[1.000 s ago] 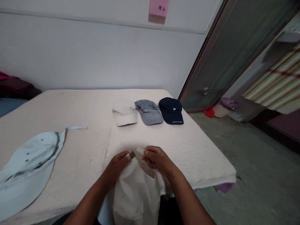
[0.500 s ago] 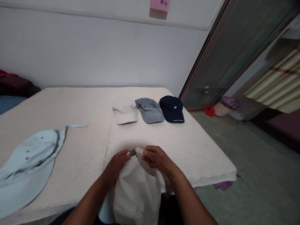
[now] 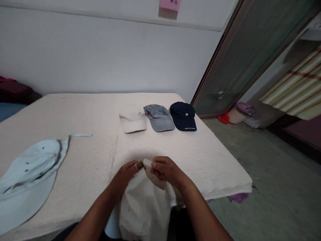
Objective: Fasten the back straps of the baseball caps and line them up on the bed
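Observation:
Close to my body is an off-white cap (image 3: 145,207), its back opening facing away from me. My left hand (image 3: 125,177) is closed on the cap's edge beside a brass-coloured buckle (image 3: 139,164). Between the thumb and fingers of my right hand (image 3: 167,170) is the end of the cap's pale strap (image 3: 147,162), close to the buckle. Whether the strap's tip is inside the buckle I cannot tell. A pale blue cap (image 3: 32,177) lies at the left, its strap stretched out loose.
A cream visor-fronted cap (image 3: 132,122), a grey-blue cap (image 3: 160,117) and a navy cap (image 3: 184,117) sit in a row on the white-covered bed (image 3: 87,110). Dark red bags (image 3: 17,92) are at far left. A bin (image 3: 238,113) stands on the floor at right.
The buckle has tilted slightly in my left hand, and more of the strap's end shows beside it. The view has shifted a little; the other caps stay put.

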Demonstrator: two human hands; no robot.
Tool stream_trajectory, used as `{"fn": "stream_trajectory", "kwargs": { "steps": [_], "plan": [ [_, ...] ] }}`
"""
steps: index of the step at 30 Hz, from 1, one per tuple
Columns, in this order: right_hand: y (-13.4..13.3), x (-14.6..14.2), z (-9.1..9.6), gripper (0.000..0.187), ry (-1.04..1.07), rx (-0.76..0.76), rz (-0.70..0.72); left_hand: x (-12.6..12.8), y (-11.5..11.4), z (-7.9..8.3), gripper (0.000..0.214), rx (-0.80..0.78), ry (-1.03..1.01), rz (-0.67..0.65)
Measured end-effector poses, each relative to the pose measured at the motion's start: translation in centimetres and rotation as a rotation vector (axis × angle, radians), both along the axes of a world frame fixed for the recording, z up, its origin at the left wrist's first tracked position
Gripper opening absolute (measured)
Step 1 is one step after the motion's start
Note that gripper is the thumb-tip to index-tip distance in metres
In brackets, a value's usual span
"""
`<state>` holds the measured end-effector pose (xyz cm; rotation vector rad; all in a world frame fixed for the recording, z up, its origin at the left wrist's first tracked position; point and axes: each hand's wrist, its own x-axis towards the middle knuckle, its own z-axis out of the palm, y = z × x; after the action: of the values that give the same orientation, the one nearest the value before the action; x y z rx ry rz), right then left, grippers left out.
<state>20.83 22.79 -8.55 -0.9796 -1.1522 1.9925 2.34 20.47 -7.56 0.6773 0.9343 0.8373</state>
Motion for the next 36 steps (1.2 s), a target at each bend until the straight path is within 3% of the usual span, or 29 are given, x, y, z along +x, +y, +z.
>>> {"fn": "stream_trajectory", "kwargs": {
  "steps": [11, 21, 36],
  "plan": [
    [-0.2, 0.2, 0.4, 0.022, -0.009, -0.025, 0.058, -0.2, 0.2, -1.1, 0.025, -0.030, -0.006, -0.020],
    [-0.2, 0.1, 0.4, 0.022, 0.001, -0.022, 0.100, 0.3, -0.1, -0.1, 0.022, -0.062, 0.027, -0.008],
    [-0.1, 0.9, 0.5, 0.021, 0.029, 0.006, 0.245, 0.2, -0.8, 0.8, 0.016, -0.060, 0.049, -0.125]
  ]
}}
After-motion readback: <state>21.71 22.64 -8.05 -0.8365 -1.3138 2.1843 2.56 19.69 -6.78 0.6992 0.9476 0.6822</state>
